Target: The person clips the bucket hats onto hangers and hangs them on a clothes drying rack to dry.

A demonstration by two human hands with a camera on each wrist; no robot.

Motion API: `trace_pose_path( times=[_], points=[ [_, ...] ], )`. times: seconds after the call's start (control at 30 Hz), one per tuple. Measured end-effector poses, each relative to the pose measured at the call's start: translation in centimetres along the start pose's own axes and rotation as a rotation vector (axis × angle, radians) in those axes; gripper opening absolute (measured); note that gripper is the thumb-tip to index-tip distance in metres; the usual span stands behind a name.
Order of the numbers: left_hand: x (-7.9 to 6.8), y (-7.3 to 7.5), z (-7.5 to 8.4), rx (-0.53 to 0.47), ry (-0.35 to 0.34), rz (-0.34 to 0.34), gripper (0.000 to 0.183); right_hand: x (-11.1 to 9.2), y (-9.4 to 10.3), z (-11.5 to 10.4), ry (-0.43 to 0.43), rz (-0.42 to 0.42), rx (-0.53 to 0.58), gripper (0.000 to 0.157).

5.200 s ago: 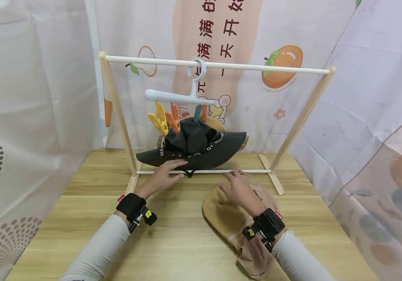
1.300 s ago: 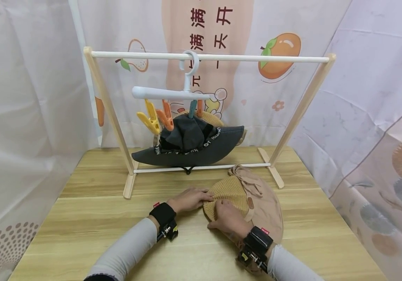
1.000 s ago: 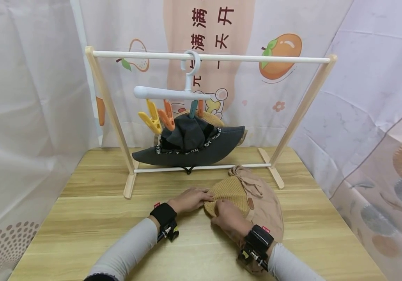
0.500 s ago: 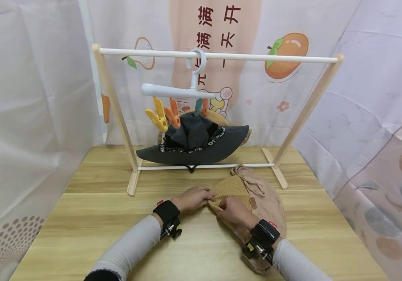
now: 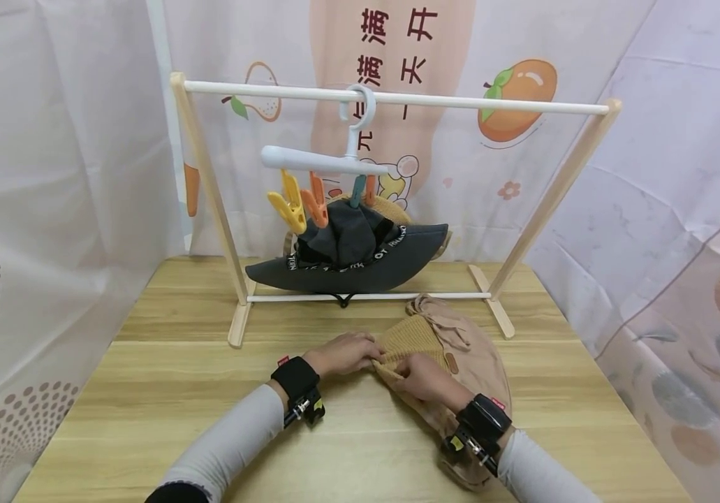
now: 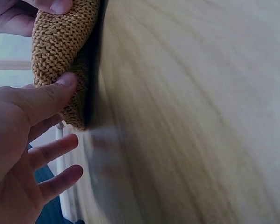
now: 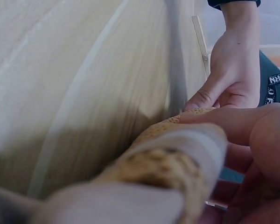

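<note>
A beige sun hat (image 5: 475, 370) with a woven straw-coloured crown (image 5: 413, 335), a bow and a small brown label lies folded on the table. My left hand (image 5: 348, 353) pinches the woven edge at its left; in the left wrist view the thumb and index finger hold the weave (image 6: 60, 42) while two other fingers stay spread. My right hand (image 5: 427, 381) pinches the same edge slightly nearer to me. In the right wrist view its thumb and fingers (image 7: 266, 135) hold the folded rim, the left hand (image 7: 235, 70) just beyond.
Behind, a wooden rack (image 5: 215, 188) with a white top bar carries a pale blue hanger (image 5: 322, 162). A dark bucket hat (image 5: 347, 255) hangs there below clothespins (image 5: 360, 190), another straw-coloured hat behind it. A yellow clothespin (image 5: 289, 202) and an orange one (image 5: 316, 201) hang further left.
The left hand has come from beside the dark hat to the sun hat, which now shows its bow and label. Lately, both hands have raised the edge of the woven crown a little.
</note>
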State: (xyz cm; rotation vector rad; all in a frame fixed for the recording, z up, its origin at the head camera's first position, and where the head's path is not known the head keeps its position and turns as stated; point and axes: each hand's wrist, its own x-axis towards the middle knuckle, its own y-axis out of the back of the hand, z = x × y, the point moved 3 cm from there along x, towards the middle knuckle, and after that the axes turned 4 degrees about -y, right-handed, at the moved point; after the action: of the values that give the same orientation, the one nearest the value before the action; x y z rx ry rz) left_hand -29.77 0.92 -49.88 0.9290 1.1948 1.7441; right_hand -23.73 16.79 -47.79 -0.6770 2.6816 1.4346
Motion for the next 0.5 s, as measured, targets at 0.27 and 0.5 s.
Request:
trace_pose_path(
  times=[0.27, 0.5],
  points=[
    [-0.3, 0.6, 0.3, -0.062, 0.040, -0.040, 0.021, -0.6, 1.3, -0.7, 0.111, -0.020, 0.006, 0.050],
    [-0.6, 0.7, 0.1, -0.176, 0.069, -0.004, 0.020, -1.0, 2.4, -1.1, 0.119, -0.086, 0.074, 0.045]
  ],
)
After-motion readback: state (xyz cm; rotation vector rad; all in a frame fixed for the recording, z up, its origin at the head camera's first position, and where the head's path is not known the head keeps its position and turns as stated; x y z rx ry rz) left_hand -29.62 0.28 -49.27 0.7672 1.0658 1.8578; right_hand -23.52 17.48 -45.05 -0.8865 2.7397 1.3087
